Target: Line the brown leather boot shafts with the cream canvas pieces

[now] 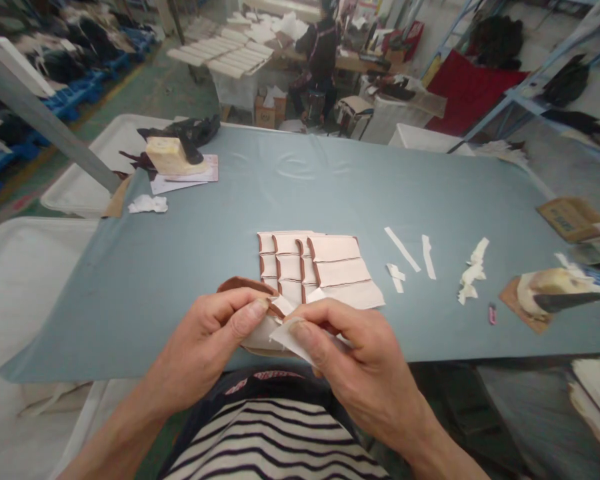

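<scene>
Close to the table's front edge, my left hand (pixel 213 337) pinches a brown-edged, cream-coloured piece (pixel 245 283) between thumb and fingers. My right hand (pixel 357 350) is closed on a white paper strip (pixel 295 340) that lies against the same piece. The two hands almost meet, and they cover much of what lies between them. Just beyond my fingers, several cream panels (pixel 337 260) with brown edging lie overlapped in a row on the table. Each panel has dark lines running across it.
Paper strips (pixel 403 249) and crumpled paper (pixel 474 270) lie to the right on the blue-grey table cover (pixel 220 220). A yellowish block-like container (pixel 555 293) with a dark part sits farther right, beside a small pink object (pixel 492 313). Another such container (pixel 169 155) stands back left. A person (pixel 320 60) sits beyond.
</scene>
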A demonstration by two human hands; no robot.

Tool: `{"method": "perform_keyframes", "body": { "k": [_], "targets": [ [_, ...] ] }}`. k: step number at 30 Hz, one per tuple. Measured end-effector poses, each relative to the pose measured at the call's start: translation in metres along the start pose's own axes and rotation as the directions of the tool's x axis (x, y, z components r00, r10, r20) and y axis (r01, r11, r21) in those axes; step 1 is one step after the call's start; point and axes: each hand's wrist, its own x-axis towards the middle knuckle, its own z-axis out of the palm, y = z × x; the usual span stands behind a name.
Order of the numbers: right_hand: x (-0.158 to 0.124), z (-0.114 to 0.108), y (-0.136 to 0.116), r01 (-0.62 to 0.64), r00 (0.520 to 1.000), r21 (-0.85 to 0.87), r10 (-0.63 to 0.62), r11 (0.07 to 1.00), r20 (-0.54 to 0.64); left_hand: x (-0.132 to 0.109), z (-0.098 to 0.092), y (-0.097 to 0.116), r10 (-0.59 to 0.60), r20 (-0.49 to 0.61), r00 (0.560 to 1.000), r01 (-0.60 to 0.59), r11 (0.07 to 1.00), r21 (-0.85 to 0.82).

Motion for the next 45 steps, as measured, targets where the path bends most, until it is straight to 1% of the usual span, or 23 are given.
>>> {"method": "perform_keyframes", "body": {
  "k": [2, 4, 6, 8, 12, 17, 22, 24, 26, 30, 33, 36, 40, 42, 45],
  "targets": [
    [0.001, 0.005, 0.001, -0.019, 1.000, -0.043, 0.018, 0.999, -0.015, 0.002, 0.000, -0.004, -0.036, 0.043, 0.998, 0.039, 0.996, -0.077],
    [0.005, 0.008, 0.006, -0.081, 0.996, -0.035, 0.079, 0.996, -0.047, 0.004, 0.001, -0.007, -0.066, 0.060, 0.996, 0.073, 0.990, -0.118],
    [0.010, 0.008, 0.011, -0.129, 0.990, -0.015, 0.128, 0.991, -0.055, 0.005, 0.002, -0.009, -0.083, 0.047, 0.995, 0.089, 0.987, -0.135],
    [0.014, 0.007, 0.013, -0.150, 0.987, -0.010, 0.149, 0.989, -0.052, 0.006, 0.005, -0.009, -0.094, 0.034, 0.995, 0.098, 0.984, -0.149],
    [0.017, 0.007, 0.009, -0.158, 0.986, -0.048, 0.155, 0.986, -0.068, 0.006, 0.008, -0.007, -0.105, 0.031, 0.994, 0.108, 0.979, -0.171],
    [0.018, 0.012, 0.008, -0.141, 0.988, -0.136, 0.130, 0.981, -0.086, 0.006, 0.008, -0.005, -0.083, 0.022, 0.996, 0.085, 0.983, -0.163],
    [0.016, 0.016, 0.012, -0.152, 0.987, -0.143, 0.142, 0.978, -0.074, 0.006, 0.008, -0.006, -0.055, -0.001, 0.999, 0.054, 0.990, -0.134],
    [0.015, 0.017, 0.013, -0.143, 0.988, -0.146, 0.132, 0.979, -0.081, 0.007, 0.008, -0.006, -0.049, -0.010, 0.999, 0.047, 0.992, -0.118],
    [0.014, 0.019, 0.014, -0.106, 0.991, -0.179, 0.088, 0.978, -0.106, 0.007, 0.008, -0.007, -0.052, -0.011, 0.999, 0.050, 0.992, -0.115],
    [0.014, 0.025, 0.017, -0.001, 0.982, -0.333, -0.061, 0.943, -0.176, 0.006, 0.006, -0.008, -0.084, -0.005, 0.996, 0.083, 0.987, -0.139],
    [0.014, 0.026, 0.020, 0.018, 0.980, -0.387, -0.093, 0.922, -0.174, 0.005, 0.004, -0.010, -0.080, -0.016, 0.997, 0.078, 0.991, -0.107],
    [0.015, 0.025, 0.021, 0.030, 0.985, -0.378, -0.091, 0.925, -0.146, 0.004, 0.000, -0.013, -0.076, -0.008, 0.997, 0.075, 0.993, -0.094],
    [0.017, 0.027, 0.022, 0.038, 0.987, -0.318, -0.086, 0.947, -0.138, 0.001, -0.003, -0.015, -0.112, 0.005, 0.994, 0.112, 0.988, -0.108],
    [0.017, 0.028, 0.024, 0.028, 0.988, -0.266, -0.067, 0.964, -0.139, -0.001, 0.000, -0.011, -0.111, -0.025, 0.994, 0.109, 0.992, -0.061],
    [0.016, 0.030, 0.028, -0.021, 0.991, -0.173, -0.002, 0.985, -0.135, -0.004, 0.010, -0.005, -0.065, -0.119, 0.991, 0.071, 0.997, 0.040]
  ]
}}
